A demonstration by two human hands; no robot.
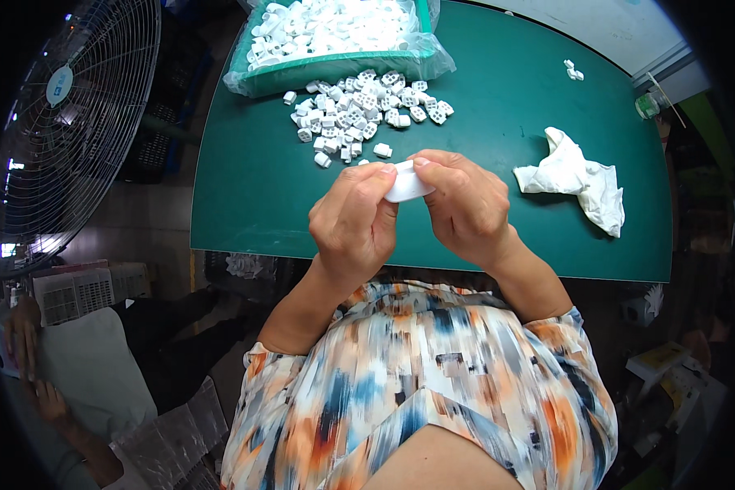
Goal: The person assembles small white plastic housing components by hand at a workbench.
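Observation:
Between my two hands, just above the near part of the green tabletop, is a smooth white plastic casing (408,184) with rounded ends. My left hand (356,214) pinches its left side, thumb on top. On its right side my right hand (465,200) grips it the same way, so both hands are closed on the one piece. The casing's underside is hidden by my fingers. Beyond my hands lies a loose heap of small white plastic blocks (353,114) with holes in their faces. One stray block (382,150) lies nearest my fingertips.
A green bin (327,72) lined with clear plastic holds many white parts at the back. White cloth gloves (576,173) lie on the green table (498,98) to the right. A large fan (73,106) stands at the left. Below it another person's hand (51,402) shows.

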